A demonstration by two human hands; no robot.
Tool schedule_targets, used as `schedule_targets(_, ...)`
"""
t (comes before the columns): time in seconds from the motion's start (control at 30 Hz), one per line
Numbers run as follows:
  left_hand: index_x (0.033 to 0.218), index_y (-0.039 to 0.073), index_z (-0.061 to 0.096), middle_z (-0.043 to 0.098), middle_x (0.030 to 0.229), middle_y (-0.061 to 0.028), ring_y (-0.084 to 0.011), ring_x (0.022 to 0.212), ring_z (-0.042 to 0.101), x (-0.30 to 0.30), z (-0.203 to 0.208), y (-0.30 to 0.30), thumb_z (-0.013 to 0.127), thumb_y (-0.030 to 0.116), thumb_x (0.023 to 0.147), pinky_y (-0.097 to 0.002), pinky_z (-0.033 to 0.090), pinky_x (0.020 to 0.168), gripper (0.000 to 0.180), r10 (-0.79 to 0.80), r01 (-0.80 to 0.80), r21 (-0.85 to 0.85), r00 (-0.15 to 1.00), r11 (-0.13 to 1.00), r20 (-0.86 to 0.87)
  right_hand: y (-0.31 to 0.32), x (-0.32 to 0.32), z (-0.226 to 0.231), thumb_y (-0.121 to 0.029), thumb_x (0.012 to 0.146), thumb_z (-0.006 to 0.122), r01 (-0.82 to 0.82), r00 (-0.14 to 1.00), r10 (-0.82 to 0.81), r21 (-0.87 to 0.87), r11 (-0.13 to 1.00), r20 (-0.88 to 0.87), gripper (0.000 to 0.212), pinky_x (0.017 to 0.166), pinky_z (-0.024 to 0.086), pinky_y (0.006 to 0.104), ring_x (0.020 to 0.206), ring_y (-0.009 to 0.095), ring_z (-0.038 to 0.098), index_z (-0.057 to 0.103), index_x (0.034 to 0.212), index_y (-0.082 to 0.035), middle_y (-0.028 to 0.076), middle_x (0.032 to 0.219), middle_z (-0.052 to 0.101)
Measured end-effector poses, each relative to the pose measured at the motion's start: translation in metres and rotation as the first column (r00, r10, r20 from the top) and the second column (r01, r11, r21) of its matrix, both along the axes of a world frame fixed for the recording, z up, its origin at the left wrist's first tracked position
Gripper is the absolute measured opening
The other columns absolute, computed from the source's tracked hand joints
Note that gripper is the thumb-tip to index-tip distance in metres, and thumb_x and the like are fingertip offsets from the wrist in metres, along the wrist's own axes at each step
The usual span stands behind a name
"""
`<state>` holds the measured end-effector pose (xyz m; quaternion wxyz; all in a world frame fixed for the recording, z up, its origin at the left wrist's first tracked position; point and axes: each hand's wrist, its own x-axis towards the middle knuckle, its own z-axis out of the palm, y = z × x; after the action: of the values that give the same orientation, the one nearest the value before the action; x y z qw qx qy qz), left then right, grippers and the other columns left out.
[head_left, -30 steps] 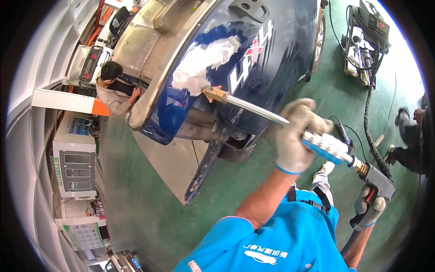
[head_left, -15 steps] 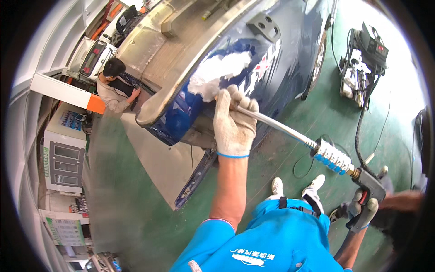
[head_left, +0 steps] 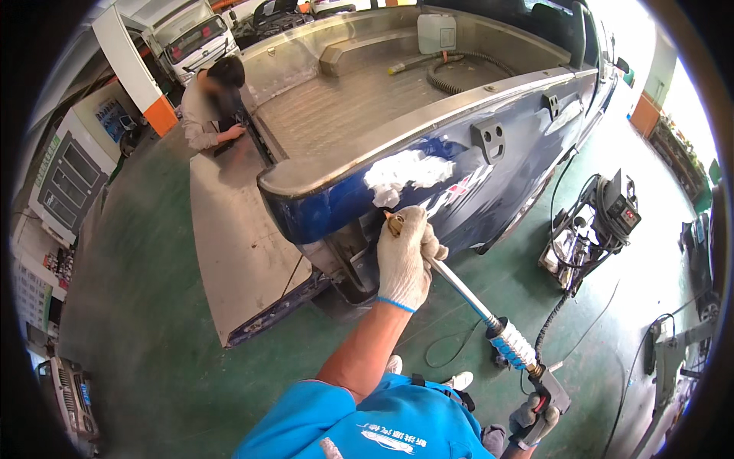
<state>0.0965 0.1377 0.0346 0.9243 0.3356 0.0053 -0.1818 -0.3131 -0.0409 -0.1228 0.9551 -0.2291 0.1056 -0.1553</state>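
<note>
My left hand (head_left: 405, 264), in an off-white knit glove, is closed around the front of a slide-hammer dent puller (head_left: 461, 293). The puller's brass-coloured tip (head_left: 394, 223) pokes out past my fingers beside the blue rear side panel (head_left: 325, 213) of a pickup truck; contact cannot be told. Just above is a rough white patch (head_left: 409, 176) on the paint. Down the rod sits a ribbed sliding weight (head_left: 511, 344). My right hand (head_left: 535, 422), also gloved, is wrapped around the dark pistol grip (head_left: 552, 389) at the puller's rear end, low on the right.
A lowered tailgate (head_left: 233, 229) juts out at left, where another person (head_left: 210, 107) leans over it. In the truck bed lie a hose (head_left: 451, 73) and a white jug (head_left: 436, 34). A wheeled machine (head_left: 592, 218) stands at right; its cable (head_left: 550, 317) runs to the puller.
The view has swung, bringing more of the truck bed into sight. Relative to the panel, the puller's tip remains just below the white patch. Both hands keep their hold.
</note>
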Motion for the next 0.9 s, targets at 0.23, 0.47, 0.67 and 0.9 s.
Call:
schedule_targets(0.23,0.103,0.013,0.057,0.061,0.083,-0.0032,-0.0138,0.062,0.058,0.011,-0.017,-0.005,0.058,0.014,0.102,-0.0390,0.053,0.068,0.001,0.007,-0.007,0.003,1.000,1.000,-0.002,0.005,0.012,-0.006,-0.028,0.081,0.068,0.028,0.999,-0.032,0.126,0.992,0.027,0.048,0.050,0.042,0.0385,0.054,0.026,0.053,0.060,0.110,0.009,0.016,0.070,0.061)
schedule_targets(0.47,0.107,0.014,0.057,0.061,0.083,-0.0026,-0.0142,0.064,0.060,0.017,-0.018,-0.008,0.059,0.017,0.103,-0.0399,0.053,0.069,0.005,0.001,-0.002,0.020,1.000,1.000,0.021,-0.007,0.017,-0.015,-0.035,0.085,0.068,0.056,0.997,-0.057,-0.023,0.998,-0.044,0.046,0.039,0.034,0.0350,0.043,0.017,0.044,0.060,0.106,0.005,0.009,0.062,0.058)
schedule_targets(0.67,0.106,0.015,0.058,0.061,0.083,-0.0021,-0.0143,0.065,0.060,0.017,-0.025,-0.009,0.060,0.017,0.102,-0.0399,0.053,0.071,0.005,-0.021,0.021,0.008,0.999,1.000,0.035,-0.005,0.019,-0.007,-0.026,0.078,0.068,0.077,0.997,-0.072,0.154,0.985,-0.036,0.046,0.046,0.043,0.0390,0.050,0.027,0.054,0.061,0.106,0.009,0.018,0.065,0.061)
schedule_targets(0.9,0.110,0.016,0.056,0.061,0.084,-0.0020,-0.0141,0.065,0.060,0.016,-0.026,-0.008,0.058,0.013,0.102,-0.0395,0.054,0.071,0.008,-0.025,0.025,0.004,1.000,1.000,0.014,-0.007,0.020,-0.004,-0.024,0.077,0.068,0.084,0.996,-0.078,0.167,0.982,-0.042,0.045,0.046,0.044,0.0386,0.049,0.028,0.054,0.061,0.106,0.010,0.018,0.065,0.061)
